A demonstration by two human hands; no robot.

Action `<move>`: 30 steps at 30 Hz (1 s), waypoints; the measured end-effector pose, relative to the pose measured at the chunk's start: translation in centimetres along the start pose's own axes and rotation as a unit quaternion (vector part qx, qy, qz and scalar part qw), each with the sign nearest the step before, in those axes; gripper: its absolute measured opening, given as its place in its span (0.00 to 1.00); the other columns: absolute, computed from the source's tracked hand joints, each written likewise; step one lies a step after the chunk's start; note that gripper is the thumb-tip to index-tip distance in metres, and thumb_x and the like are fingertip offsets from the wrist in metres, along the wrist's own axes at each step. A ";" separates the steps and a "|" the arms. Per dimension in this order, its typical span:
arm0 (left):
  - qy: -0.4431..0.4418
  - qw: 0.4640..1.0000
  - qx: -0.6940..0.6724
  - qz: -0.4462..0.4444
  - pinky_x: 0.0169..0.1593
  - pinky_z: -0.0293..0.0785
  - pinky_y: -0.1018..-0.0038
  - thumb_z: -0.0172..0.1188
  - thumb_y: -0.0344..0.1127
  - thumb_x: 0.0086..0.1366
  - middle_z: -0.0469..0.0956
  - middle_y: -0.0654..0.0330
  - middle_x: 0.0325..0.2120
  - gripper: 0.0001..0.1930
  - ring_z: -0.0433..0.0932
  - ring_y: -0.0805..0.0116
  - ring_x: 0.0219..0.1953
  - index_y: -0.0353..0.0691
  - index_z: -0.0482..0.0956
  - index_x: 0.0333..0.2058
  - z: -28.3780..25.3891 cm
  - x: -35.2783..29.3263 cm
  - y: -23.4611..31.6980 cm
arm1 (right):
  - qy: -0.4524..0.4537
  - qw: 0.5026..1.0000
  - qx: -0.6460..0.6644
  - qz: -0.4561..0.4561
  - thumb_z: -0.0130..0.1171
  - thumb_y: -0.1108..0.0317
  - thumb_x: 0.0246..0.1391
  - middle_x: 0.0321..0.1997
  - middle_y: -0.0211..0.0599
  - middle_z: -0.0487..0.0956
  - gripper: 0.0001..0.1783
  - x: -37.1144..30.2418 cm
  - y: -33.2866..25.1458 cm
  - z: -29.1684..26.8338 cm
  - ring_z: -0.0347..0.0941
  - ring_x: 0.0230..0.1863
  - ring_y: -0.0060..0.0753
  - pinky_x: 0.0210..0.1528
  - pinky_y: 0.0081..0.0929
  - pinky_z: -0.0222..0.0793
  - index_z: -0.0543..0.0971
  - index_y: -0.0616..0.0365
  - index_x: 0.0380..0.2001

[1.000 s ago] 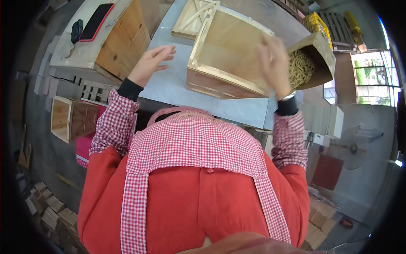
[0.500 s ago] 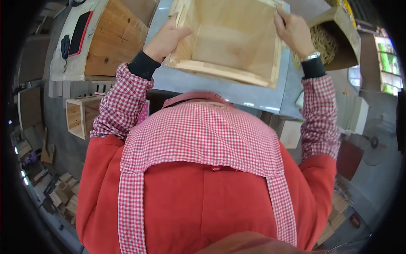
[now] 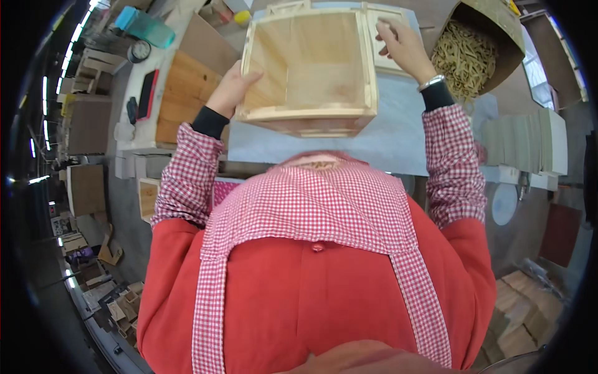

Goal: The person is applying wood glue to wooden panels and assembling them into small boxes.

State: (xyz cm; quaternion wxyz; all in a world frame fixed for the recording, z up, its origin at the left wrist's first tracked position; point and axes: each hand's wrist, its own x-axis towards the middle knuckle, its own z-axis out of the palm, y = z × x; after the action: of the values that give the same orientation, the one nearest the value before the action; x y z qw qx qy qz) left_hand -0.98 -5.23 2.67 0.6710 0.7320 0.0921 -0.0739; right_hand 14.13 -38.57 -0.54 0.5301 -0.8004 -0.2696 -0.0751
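Observation:
An open-topped pale wooden box (image 3: 306, 114) stands on the grey-blue tabletop in front of me, its inside facing up. My left hand (image 3: 232, 92) is closed on the box's left wall, the thumb hooked over the rim. Off the box's right side, my right hand (image 3: 403, 48) hovers with its fingers loosely bent and apart, and nothing shows in them. Beneath and beside those fingers lies a pale framed wooden panel (image 3: 386, 61), partly hidden behind the box.
To the right a cardboard box (image 3: 507, 37) holds many tan, band-like strips (image 3: 464, 59). Grey boards (image 3: 517, 143) stand stacked below it. On the left, a red-edged phone (image 3: 147, 95), a round clock (image 3: 139, 51) and a teal bottle (image 3: 144, 26) rest on a bench.
My right hand has let go of the box's right wall and moved off it toward the framed panel. The box now sits turned and farther left, with my left hand still on it.

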 end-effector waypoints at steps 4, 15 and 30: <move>0.179 0.801 0.503 0.270 0.60 0.63 0.63 0.58 0.43 0.62 0.68 0.43 0.55 0.28 0.67 0.50 0.58 0.30 0.66 0.55 1.8 1.8 1.5 | -0.013 0.992 0.064 0.110 0.48 0.51 0.61 0.27 0.33 0.78 0.22 -0.1 0.0 0.2 0.78 0.24 0.24 0.24 0.19 0.70 0.80 0.61 0.36; 0.037 0.702 0.623 0.342 0.64 0.55 0.61 0.58 0.49 0.63 0.60 0.43 0.61 0.34 0.58 0.44 0.64 0.35 0.60 0.61 16.1 8.1 5.5 | -0.003 0.978 0.135 0.156 0.53 0.51 0.55 0.27 0.56 0.79 0.25 6.6 1.9 4.5 0.78 0.35 0.50 0.37 0.40 0.69 0.81 0.68 0.30; 0.212 0.899 0.374 0.079 0.60 0.63 0.65 0.56 0.50 0.64 0.64 0.46 0.59 0.31 0.65 0.57 0.60 0.30 0.64 0.56 1.3 1.0 3.2 | -0.041 0.974 0.195 0.104 0.66 0.67 0.48 0.19 0.22 0.63 0.16 -11.4 -7.3 2.0 0.56 0.22 0.14 0.23 0.15 0.55 0.67 0.57 0.29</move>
State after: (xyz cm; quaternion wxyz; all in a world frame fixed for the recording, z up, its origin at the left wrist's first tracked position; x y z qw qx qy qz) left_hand 0.77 -6.78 5.39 0.3157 0.9323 0.1396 0.1076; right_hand 0.47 -38.67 -0.06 0.6695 -0.7075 -0.2158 0.0679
